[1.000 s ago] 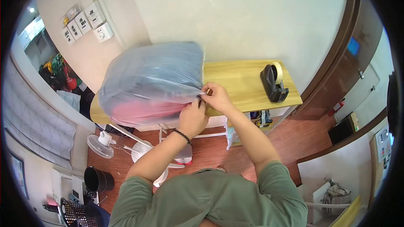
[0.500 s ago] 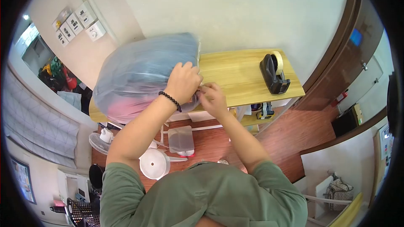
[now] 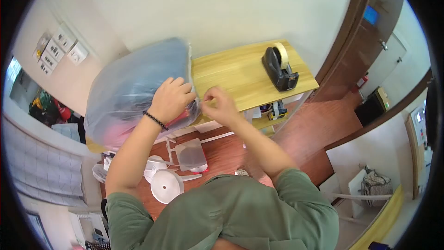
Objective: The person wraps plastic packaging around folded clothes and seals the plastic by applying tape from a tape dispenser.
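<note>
A large translucent plastic bag (image 3: 134, 74), filled with dark blue and pink-red soft contents, bulges over the left part of a wooden-topped table (image 3: 231, 60). My left hand (image 3: 173, 101), a black bead bracelet at its wrist, is closed on the bag's right edge with its knuckles up. Just right of it, my right hand (image 3: 219, 106) has curled fingers, thumb and forefinger pinched near the bag's edge; whatever they hold is too small to make out. On the table's right part stands a black tape dispenser (image 3: 280, 71) with a roll of pale tape (image 3: 281, 55).
Below the table, a shelf (image 3: 268, 121) holds small tools. A white round stool (image 3: 166, 186) and a grey-topped bin (image 3: 191, 154) stand on the wood floor. A brown door (image 3: 360, 41) is at the right; wall switches (image 3: 64, 39) are at the left.
My view has shifted, so the table and bag sit further left. My right hand has drawn a little away from my left hand, which stays at the bag's edge.
</note>
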`<state>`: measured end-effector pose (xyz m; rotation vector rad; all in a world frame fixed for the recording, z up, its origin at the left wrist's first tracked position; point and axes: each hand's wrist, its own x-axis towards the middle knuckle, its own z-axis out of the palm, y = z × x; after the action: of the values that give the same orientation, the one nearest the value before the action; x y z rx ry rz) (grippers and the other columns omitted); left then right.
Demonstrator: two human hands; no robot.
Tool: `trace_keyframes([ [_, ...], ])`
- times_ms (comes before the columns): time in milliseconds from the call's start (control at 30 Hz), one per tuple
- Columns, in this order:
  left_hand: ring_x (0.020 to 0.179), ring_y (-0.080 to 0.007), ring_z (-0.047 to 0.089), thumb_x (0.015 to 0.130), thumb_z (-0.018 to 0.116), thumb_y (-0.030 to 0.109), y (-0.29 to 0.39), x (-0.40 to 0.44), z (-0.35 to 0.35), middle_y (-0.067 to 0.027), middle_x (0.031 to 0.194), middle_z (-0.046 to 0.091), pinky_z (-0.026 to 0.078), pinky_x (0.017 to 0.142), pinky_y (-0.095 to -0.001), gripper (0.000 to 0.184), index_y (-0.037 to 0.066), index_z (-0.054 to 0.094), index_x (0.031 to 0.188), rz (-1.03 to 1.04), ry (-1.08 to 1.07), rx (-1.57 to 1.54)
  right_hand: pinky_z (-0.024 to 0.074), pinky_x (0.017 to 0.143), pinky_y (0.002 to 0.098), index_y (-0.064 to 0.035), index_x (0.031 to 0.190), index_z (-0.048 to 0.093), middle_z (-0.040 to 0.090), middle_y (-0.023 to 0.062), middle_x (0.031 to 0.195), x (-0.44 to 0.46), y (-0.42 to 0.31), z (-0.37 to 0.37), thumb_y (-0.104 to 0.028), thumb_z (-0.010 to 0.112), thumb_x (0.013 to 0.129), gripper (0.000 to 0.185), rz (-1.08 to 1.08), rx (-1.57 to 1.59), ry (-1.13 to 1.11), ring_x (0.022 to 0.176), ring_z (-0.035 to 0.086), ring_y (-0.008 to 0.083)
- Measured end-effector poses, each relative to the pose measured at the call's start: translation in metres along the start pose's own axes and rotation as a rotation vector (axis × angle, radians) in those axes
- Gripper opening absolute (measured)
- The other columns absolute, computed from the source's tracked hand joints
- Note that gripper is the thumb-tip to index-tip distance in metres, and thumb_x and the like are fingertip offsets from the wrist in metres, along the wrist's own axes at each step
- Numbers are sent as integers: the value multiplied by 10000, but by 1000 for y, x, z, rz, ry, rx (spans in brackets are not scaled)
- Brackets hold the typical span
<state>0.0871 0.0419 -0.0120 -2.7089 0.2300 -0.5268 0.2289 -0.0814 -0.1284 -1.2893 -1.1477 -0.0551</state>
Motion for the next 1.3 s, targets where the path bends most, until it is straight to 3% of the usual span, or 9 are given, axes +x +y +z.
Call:
trace_keyframes([
  [100, 812, -208, 526, 765, 609, 170, 0, -3, 0, -1, 774, 545, 415, 715, -351, 51, 159, 651, 739, 13, 0, -4, 424, 792, 466, -99, 832, 657, 669, 96, 872, 17, -8, -95, -194, 733, 786, 130, -210, -524, 262, 910, 633, 300],
  [233, 805, -223, 520, 732, 635, 164, 5, -5, 5, -17, 762, 542, 417, 714, -361, 43, 131, 645, 707, -52, 61, -33, 368, 926, 515, -103, 925, 741, 713, 87, 971, 34, 31, -198, -399, 619, 888, 322, 303, -1164, 467, 993, 629, 299],
  [300, 808, -231, 522, 712, 660, 163, 7, -4, 1, -26, 759, 545, 420, 717, -369, 59, 115, 639, 685, -77, 71, -57, 349, 945, 553, -92, 927, 754, 722, 105, 952, 44, 29, -217, -465, 576, 904, 414, 543, -1176, 210, 979, 637, 315],
  [433, 824, -243, 530, 708, 717, 194, 9, -2, -3, -35, 767, 564, 426, 728, -381, 121, 101, 651, 672, -117, 63, -98, 405, 903, 471, -52, 844, 744, 722, 113, 843, 59, 46, -240, -426, 656, 873, 385, 870, -717, 43, 881, 649, 257],
  [633, 834, -246, 530, 730, 750, 214, 7, 0, -6, -27, 788, 585, 427, 733, -386, 149, 95, 669, 690, -151, 30, -142, 413, 668, 233, -23, 741, 686, 651, 13, 748, 39, 42, -233, -221, 782, 819, 233, 684, 67, 427, 703, 549, 98],
  [933, 888, -250, 557, 725, 754, 194, 6, 4, -11, -31, 844, 630, 434, 804, -391, 127, 99, 715, 798, -190, -37, -168, 448, 713, 246, -8, 719, 651, 707, 60, 838, -29, 19, -246, -160, 778, 834, 229, 630, 12, 450, 744, 577, 91],
  [1100, 1003, -262, 583, 734, 747, 129, 29, 2, -27, -41, 991, 662, 412, 901, -413, 254, 110, 711, 985, -244, 158, -179, 468, 750, 259, -10, 657, 591, 709, 100, 853, -47, 58, -248, -95, 745, 856, 265, 494, -178, 580, 833, 619, 118],
  [1200, 1071, -272, 583, 744, 738, 111, 42, -19, -36, -44, 1079, 660, 384, 954, -427, 282, 126, 714, 1024, -397, 318, -116, 473, 718, 261, -3, 659, 609, 715, 85, 846, -52, 42, -240, -69, 729, 853, 237, 649, -154, 480, 813, 620, 111],
  [1300, 1103, -278, 577, 746, 736, 106, 44, -43, -39, -37, 1110, 660, 361, 978, -430, 315, 142, 722, 1059, -544, 447, -63, 474, 688, 258, 1, 681, 631, 716, 65, 831, -36, -6, -173, -67, 734, 844, 205, 492, 9, 202, 792, 619, 103],
])
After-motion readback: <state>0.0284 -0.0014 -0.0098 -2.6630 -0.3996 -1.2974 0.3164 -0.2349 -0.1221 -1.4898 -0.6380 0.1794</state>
